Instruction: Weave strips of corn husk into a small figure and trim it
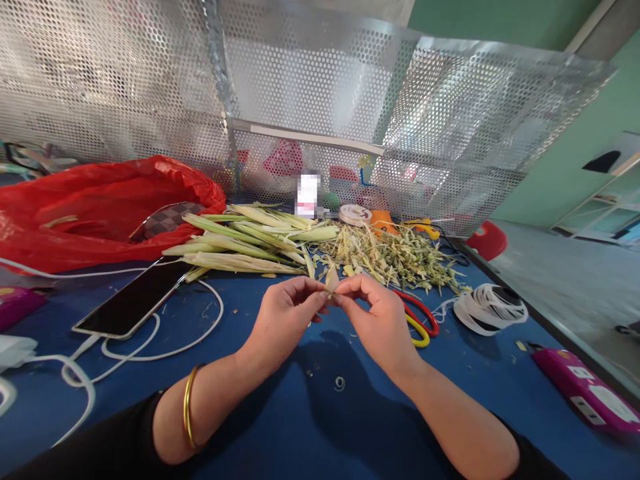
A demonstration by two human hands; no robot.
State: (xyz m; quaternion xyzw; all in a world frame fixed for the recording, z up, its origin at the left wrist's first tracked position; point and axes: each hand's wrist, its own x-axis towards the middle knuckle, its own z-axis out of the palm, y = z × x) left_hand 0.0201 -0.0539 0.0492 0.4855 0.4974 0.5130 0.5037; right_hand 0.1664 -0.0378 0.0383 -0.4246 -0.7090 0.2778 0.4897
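Between my two hands is a small pale piece of husk (332, 277), pinched from both sides above the blue table (240, 413). My left hand (293, 313) grips its left side with thumb and fingertips. My right hand (375, 317) pinches it from the right. Behind them lies a bundle of long pale green husk leaves (250, 240). To its right is a heap of small trimmed husk pieces (400, 257). Partly hidden by my right hand are scissors with red and yellow handles (423, 317).
A roll of white thread (490, 310) and a purple power strip (580, 387) sit at the right. On the left are a phone (135, 300), white cables (220, 307) and a red plastic bag (100, 207). A perforated metal screen (305, 80) stands behind the table.
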